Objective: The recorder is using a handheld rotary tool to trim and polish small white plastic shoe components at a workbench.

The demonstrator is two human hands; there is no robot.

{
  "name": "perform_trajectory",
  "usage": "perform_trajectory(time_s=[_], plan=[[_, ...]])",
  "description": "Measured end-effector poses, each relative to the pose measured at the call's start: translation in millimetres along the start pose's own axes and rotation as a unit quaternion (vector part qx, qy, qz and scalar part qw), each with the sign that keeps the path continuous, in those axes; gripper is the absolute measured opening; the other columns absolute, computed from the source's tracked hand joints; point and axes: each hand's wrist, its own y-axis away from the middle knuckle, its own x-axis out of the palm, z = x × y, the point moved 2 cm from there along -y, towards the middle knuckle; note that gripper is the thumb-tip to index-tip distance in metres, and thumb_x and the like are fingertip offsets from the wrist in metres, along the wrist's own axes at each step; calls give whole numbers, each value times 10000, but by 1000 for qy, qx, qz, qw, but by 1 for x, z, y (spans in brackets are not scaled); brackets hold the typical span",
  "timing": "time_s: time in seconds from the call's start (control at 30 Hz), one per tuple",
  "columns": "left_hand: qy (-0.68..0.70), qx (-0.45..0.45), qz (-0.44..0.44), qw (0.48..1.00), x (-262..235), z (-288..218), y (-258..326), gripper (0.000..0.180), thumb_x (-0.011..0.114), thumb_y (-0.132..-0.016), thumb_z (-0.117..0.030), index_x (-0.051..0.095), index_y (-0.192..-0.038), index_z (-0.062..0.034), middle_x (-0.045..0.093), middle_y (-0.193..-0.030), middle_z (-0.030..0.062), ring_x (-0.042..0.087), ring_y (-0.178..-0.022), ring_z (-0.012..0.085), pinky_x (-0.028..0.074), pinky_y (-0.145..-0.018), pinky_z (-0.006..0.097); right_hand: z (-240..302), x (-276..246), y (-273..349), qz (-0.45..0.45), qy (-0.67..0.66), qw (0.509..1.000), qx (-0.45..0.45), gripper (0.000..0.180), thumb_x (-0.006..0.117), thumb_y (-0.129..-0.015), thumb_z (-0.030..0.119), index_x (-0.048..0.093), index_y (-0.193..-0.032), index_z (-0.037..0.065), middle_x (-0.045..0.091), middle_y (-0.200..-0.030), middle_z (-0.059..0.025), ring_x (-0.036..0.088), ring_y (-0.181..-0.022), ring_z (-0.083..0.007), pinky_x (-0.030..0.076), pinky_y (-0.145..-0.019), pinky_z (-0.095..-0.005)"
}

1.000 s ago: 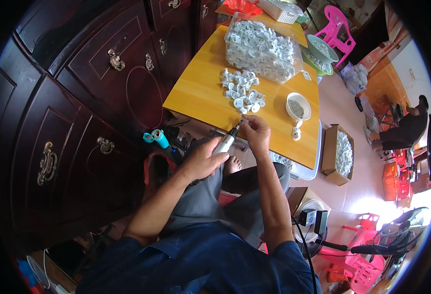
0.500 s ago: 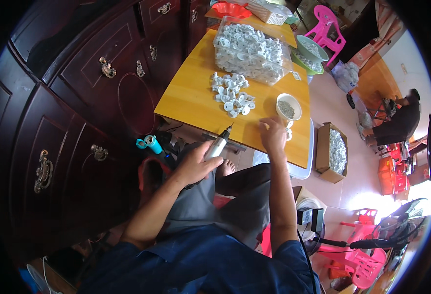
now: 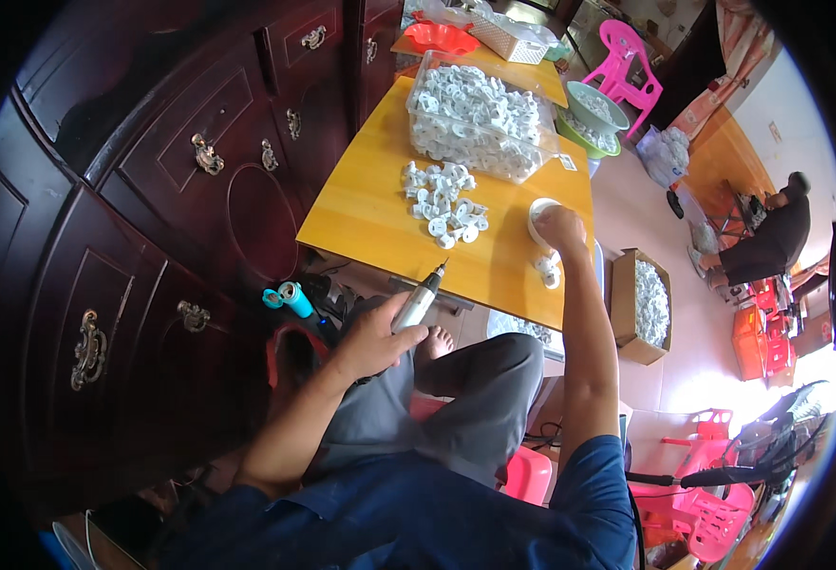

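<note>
Gripping a silver-and-black power screwdriver (image 3: 421,301) in the left hand (image 3: 377,339), near a yellow wooden table (image 3: 361,190); holding the right hand (image 3: 562,228) over a round white bowl (image 3: 535,218) there, with hidden fingertips, unclear whether apart or together.

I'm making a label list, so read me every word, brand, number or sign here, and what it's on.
No text can be read.
White label at the clear bin's corner: too small to read.
Wall mark: too small to tell if it's writing.
Driver: no lettering legible.

One screwdriver (image 3: 420,304), one white bowl (image 3: 534,218), two basins (image 3: 612,108).
</note>
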Motion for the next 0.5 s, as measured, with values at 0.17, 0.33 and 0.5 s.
perform_trajectory(time_s=[0.17,0.33,0.5], plan=[[-21,-27,4,999,0,-6,1,537,691,-900,-278,531,-1363,-60,607,-698,36,568,-512,105,468,-496,290,-11,14,-16,16,49,999,-15,259,668,-798,296,775,-981,147,733,-1007,-158,697,-957,-353,548,-845,-453],[-14,-30,11,999,2,-3,3,585,694,-897,-214,488,-1412,-27,626,-812,20,532,-525,77,452,-485,257,-20,17,-13,12,28,999,-17,243,670,-776,302,772,-913,129,737,-936,-161,710,-912,-340,552,-818,-428],[-48,0,-11,999,3,-4,3,604,702,-887,-218,484,-1417,-27,637,-800,25,538,-525,80,462,-503,272,-28,20,-17,-28,-4,998,-54,190,681,-771,276,750,-855,121,738,-847,-133,717,-816,-301,549,-749,-405]])
